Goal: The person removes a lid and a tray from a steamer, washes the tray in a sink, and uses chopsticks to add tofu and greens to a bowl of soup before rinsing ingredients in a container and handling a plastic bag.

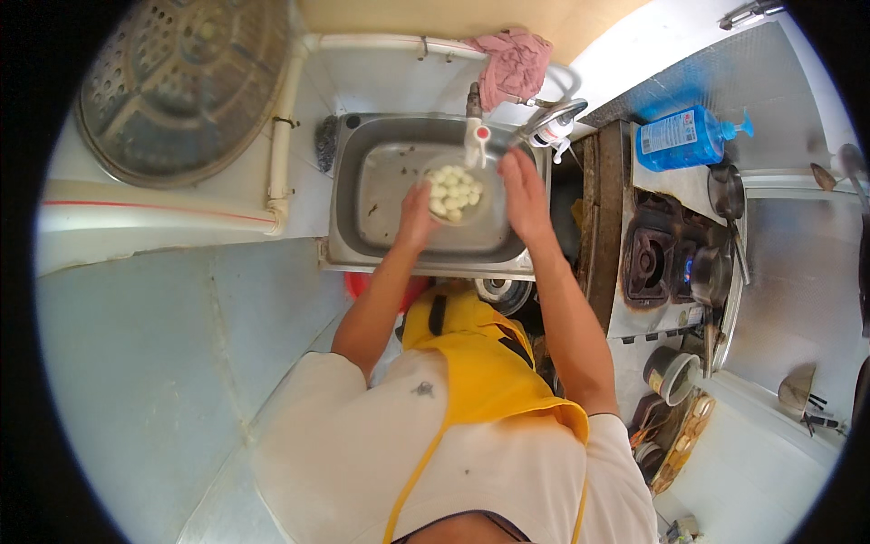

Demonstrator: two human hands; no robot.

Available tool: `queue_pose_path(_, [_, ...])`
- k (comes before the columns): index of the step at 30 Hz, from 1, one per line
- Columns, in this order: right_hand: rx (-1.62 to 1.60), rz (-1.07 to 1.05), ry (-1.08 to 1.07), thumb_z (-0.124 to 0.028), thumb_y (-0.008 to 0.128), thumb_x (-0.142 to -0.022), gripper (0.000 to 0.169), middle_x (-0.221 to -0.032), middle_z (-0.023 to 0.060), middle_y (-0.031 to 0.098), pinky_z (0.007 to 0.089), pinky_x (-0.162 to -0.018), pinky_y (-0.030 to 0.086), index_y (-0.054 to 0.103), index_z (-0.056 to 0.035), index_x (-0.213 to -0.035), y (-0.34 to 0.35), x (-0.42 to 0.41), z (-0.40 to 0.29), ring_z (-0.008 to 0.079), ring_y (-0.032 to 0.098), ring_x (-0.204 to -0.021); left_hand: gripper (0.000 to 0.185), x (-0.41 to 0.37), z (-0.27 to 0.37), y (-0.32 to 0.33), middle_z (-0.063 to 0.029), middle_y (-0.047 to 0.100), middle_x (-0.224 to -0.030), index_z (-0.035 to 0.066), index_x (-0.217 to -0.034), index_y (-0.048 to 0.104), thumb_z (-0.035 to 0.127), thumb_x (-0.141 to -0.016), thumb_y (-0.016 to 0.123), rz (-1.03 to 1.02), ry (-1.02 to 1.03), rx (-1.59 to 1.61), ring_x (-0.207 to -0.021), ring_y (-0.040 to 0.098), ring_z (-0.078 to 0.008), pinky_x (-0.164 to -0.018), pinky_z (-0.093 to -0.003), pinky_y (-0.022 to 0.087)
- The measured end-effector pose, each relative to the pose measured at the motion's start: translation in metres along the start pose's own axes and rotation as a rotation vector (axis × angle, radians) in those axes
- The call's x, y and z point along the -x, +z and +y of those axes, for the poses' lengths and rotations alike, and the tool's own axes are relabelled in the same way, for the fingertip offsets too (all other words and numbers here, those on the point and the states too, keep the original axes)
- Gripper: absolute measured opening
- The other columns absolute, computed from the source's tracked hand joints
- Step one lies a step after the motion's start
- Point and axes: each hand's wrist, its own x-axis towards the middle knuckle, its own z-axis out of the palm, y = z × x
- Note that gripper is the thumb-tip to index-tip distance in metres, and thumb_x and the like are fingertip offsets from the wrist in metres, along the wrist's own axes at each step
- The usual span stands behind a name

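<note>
Over the stainless steel sink (380, 170), my left hand (413, 216) grips the near left side of a see-through bowl (467, 219). Many small, pale, rounded food pieces (454, 190) fill it; blur hides exactly what they are. My right hand (525, 194) is raised at the sink's right side, fingers stretched out and blurred, with nothing seen in it. A gap separates it from the bowl. Just beyond the bowl hangs a white tap (476, 139) with a red dot. Dark scraps (373, 209) lie on the sink floor.
A pink cloth (518, 64) hangs behind the tap. At left leans a large perforated metal steamer tray (197, 88). To the right are a blue pump bottle (680, 139), a gas stove (649, 262) and a pan (712, 275) over a blue flame. A scouring pad (326, 143) sits beside the sink.
</note>
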Motion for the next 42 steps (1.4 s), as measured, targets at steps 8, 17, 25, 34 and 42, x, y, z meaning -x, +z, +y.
queue_pose_path(8, [0.601, -0.148, -0.387, -0.011, 0.058, -0.089, 0.032, -0.098, 0.025, 0.066, 0.0411, -0.079, 0.051, 0.061, -0.0014, -0.119, -0.029, -0.027, -0.077, 0.0404, 0.063, -0.092, 0.045, 0.004, 0.027, 0.026, -0.0131, 0.06, -0.121, 0.005, -0.131, 0.048, 0.035, -0.098, 0.049, 0.084, -0.003, -0.104, -0.106, 0.064, -0.0228, -0.08, -0.0368, 0.056])
queue_pose_path(17, [0.468, -0.034, -0.402, -0.013, 0.056, -0.089, 0.025, -0.098, 0.0238, 0.066, 0.0465, -0.081, 0.05, 0.065, -0.0001, -0.108, -0.021, -0.017, -0.078, 0.0411, 0.062, -0.091, 0.042, -0.064, -0.038, 0.0, -0.0104, 0.061, -0.118, 0.004, -0.125, 0.052, 0.036, -0.098, 0.047, -0.093, 0.204, -0.468, -0.103, 0.064, -0.0212, -0.075, -0.0387, 0.056])
queue_pose_path(25, [0.438, -0.037, -0.355, -0.014, 0.055, -0.089, 0.027, -0.1, 0.0245, 0.065, 0.0463, -0.082, 0.049, 0.064, 0.0017, -0.109, -0.028, -0.008, -0.082, 0.0423, 0.062, -0.092, 0.047, -0.042, -0.023, -0.013, -0.0141, 0.057, -0.124, 0.001, -0.131, 0.046, 0.036, -0.1, 0.043, 0.038, 0.122, -0.353, -0.105, 0.063, -0.0246, -0.078, -0.0372, 0.057])
queue_pose_path(34, [0.425, -0.052, -0.337, -0.014, 0.058, -0.09, 0.031, -0.1, 0.0237, 0.065, 0.04, -0.078, 0.051, 0.062, 0.0005, -0.116, -0.031, -0.006, -0.082, 0.039, 0.064, -0.09, 0.038, -0.044, -0.03, -0.022, -0.0158, 0.062, -0.11, -0.003, -0.12, 0.049, 0.029, -0.101, 0.044, 0.172, 0.039, -0.344, -0.095, 0.066, -0.0249, -0.071, -0.0358, 0.059])
queue_pose_path(42, [0.421, -0.052, -0.353, -0.014, 0.056, -0.088, 0.032, -0.105, 0.0243, 0.065, 0.0458, -0.082, 0.05, 0.061, 0.0017, -0.115, -0.03, -0.004, -0.081, 0.042, 0.061, -0.095, 0.04, -0.055, -0.035, -0.026, -0.0162, 0.057, -0.122, 0.003, -0.133, 0.039, 0.028, -0.102, 0.041, 0.265, -0.003, -0.181, -0.103, 0.063, -0.0263, -0.075, -0.0402, 0.059])
